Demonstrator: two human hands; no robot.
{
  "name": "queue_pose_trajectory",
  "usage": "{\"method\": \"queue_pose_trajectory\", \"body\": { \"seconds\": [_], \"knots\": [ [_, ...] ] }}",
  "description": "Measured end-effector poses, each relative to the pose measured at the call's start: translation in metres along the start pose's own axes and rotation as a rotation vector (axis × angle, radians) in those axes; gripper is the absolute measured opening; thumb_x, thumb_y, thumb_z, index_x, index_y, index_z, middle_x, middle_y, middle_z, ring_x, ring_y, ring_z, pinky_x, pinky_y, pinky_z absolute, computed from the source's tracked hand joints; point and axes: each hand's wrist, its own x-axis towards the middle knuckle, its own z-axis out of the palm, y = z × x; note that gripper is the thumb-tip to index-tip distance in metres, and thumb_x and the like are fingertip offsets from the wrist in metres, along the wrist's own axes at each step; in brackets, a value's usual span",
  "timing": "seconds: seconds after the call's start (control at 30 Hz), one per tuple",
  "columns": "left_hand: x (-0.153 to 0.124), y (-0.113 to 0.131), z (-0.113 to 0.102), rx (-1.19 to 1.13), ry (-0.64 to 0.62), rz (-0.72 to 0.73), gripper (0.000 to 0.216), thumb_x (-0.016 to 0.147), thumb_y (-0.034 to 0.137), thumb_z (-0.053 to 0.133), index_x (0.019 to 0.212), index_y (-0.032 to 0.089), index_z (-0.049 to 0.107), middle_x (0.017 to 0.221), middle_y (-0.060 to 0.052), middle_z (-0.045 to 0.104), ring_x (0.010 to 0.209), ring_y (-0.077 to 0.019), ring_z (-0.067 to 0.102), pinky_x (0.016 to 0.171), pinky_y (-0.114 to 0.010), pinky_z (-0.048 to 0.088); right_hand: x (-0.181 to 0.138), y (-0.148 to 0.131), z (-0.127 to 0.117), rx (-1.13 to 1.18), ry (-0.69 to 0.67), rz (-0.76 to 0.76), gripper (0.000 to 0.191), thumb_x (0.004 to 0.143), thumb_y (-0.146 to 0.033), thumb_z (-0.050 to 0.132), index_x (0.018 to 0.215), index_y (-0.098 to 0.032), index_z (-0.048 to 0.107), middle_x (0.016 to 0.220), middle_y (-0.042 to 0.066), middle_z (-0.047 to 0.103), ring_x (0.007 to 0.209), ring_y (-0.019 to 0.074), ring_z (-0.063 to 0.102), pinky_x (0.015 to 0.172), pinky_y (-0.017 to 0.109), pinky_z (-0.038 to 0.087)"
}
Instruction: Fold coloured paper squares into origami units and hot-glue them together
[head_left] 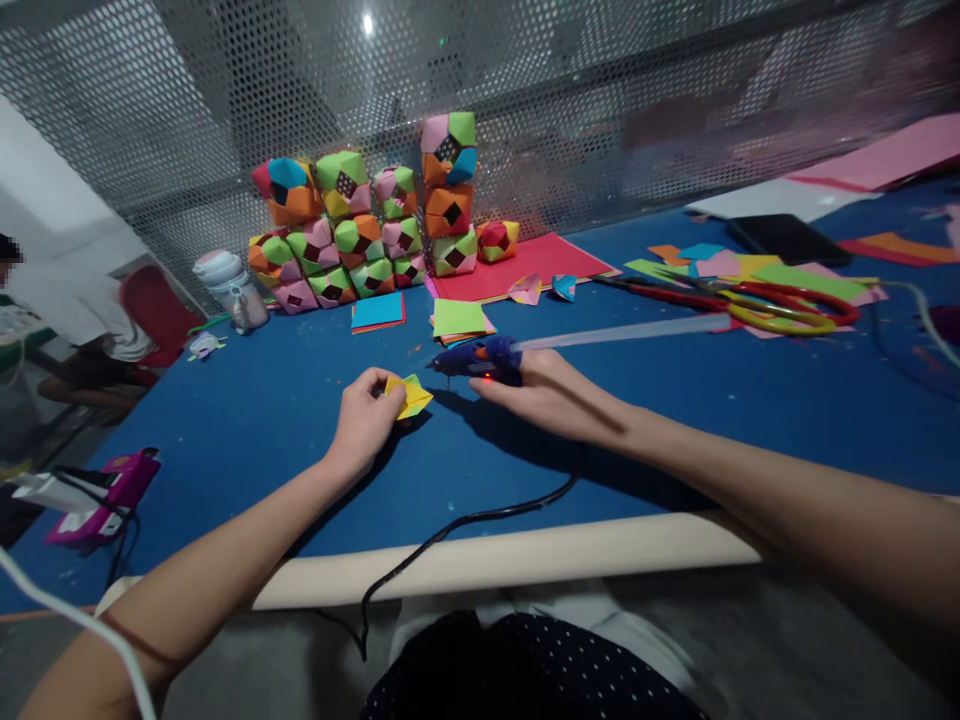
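The yellow folded paper piece point(412, 397) lies low over the blue table point(247, 400), near its front edge, pinched at its left corner by the left hand point(364, 420). It looks very light and thin, stiffened a little by its creases. It would probably crush or unfold under a hard squeeze, so a gentle pinch at a corner or along a fold seems the safest hold. The thumb and fingers of the left hand are closed on that corner, and the rest of the piece sticks out to the right.

Just beside it, the nozzle of a blue glue gun point(480, 358) points at the paper's right tip; whether they touch cannot be told. The right hand point(551, 395) is wrapped around the gun's body, fingers curled shut on it. A pale glue stick point(622, 333) juts out behind the gun, and a black cord point(450, 525) trails off the table edge.

Farther back lie small green paper squares point(457, 317) and a red sheet point(525, 265). A stack of multicoloured paper cubes point(360, 230) stands against the mesh wall. Red-and-yellow scissors point(780, 305) lie well apart to the right.
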Motion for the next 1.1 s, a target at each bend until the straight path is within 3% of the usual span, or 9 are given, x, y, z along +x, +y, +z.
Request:
{"method": "queue_pose_trajectory", "body": {
  "seconds": [0.1,0.23,0.37,0.47,0.6,0.7,0.77,1.1],
  "knots": [
    [0.000,0.000,0.001,-0.101,-0.009,-0.055,0.009,0.066,0.020,0.057,0.073,0.015,0.055,0.067,0.001,0.056,0.057,-0.0114,0.055,0.052,-0.024,0.049,0.006,0.009,0.004,-0.070,0.029,0.081,0.034,0.087,-0.044,0.044,0.082,-0.016,0.063,0.066,0.003,0.061,0.058,0.0158,0.053,0.052,0.025,0.036],
    [-0.003,0.002,0.003,-0.211,-0.049,-0.137,0.012,0.065,0.020,0.059,0.074,0.015,0.053,0.066,0.000,0.058,0.057,-0.0130,0.058,0.056,-0.029,0.052,0.011,0.018,0.005,-0.308,-0.059,0.165,0.048,0.088,-0.054,0.038,0.067,-0.016,0.058,0.062,0.008,0.059,0.052,0.0169,0.052,0.049,0.027,0.034],
    [-0.008,0.007,0.004,-0.262,-0.086,-0.197,0.013,0.065,0.020,0.060,0.075,0.015,0.052,0.067,-0.002,0.060,0.058,-0.0146,0.060,0.056,-0.031,0.053,0.006,0.012,-0.015,-0.453,-0.156,0.212,0.054,0.084,-0.063,0.038,0.059,-0.018,0.054,0.054,0.007,0.055,0.045,0.0158,0.047,0.048,0.027,0.031],
    [-0.010,0.008,0.004,-0.253,-0.103,-0.189,0.012,0.066,0.021,0.059,0.074,0.016,0.052,0.067,-0.002,0.061,0.058,-0.0143,0.060,0.055,-0.029,0.051,-0.005,-0.002,-0.033,-0.537,-0.170,0.239,0.049,0.082,-0.058,0.047,0.053,-0.019,0.052,0.052,0.005,0.052,0.046,0.0154,0.045,0.047,0.026,0.027],
    [-0.014,0.008,0.006,-0.236,-0.102,-0.156,0.012,0.066,0.021,0.060,0.074,0.016,0.052,0.066,0.000,0.059,0.057,-0.0117,0.057,0.055,-0.024,0.047,-0.016,-0.025,-0.033,-0.235,-0.201,0.088,0.034,0.085,-0.039,0.048,0.058,-0.019,0.052,0.051,-0.001,0.048,0.047,0.0111,0.040,0.047,0.024,0.027],
    [-0.019,0.012,0.009,-0.234,-0.103,-0.134,0.012,0.066,0.020,0.061,0.074,0.016,0.053,0.063,0.003,0.055,0.054,-0.0083,0.052,0.053,-0.020,0.041,-0.013,-0.034,-0.012,0.055,-0.086,0.037,0.016,0.083,-0.032,0.052,0.075,-0.018,0.054,0.065,-0.001,0.055,0.056,0.0103,0.045,0.052,0.022,0.034],
    [-0.023,0.015,0.012,-0.227,-0.113,-0.116,0.011,0.066,0.020,0.062,0.073,0.016,0.054,0.061,0.005,0.052,0.053,-0.0064,0.048,0.051,-0.018,0.037,-0.009,-0.035,0.002,0.153,-0.025,0.075,0.017,0.079,-0.032,0.056,0.084,-0.016,0.053,0.073,0.001,0.057,0.061,0.0109,0.048,0.055,0.023,0.036],
    [-0.029,0.018,0.015,-0.168,-0.164,-0.076,0.010,0.068,0.022,0.062,0.074,0.016,0.056,0.066,0.004,0.053,0.057,-0.0073,0.045,0.054,-0.019,0.036,-0.002,-0.021,0.022,0.397,0.032,0.111,0.005,0.072,-0.017,0.051,0.070,-0.014,0.055,0.062,-0.002,0.053,0.056,0.0088,0.046,0.053,0.021,0.036]
  ]
}}
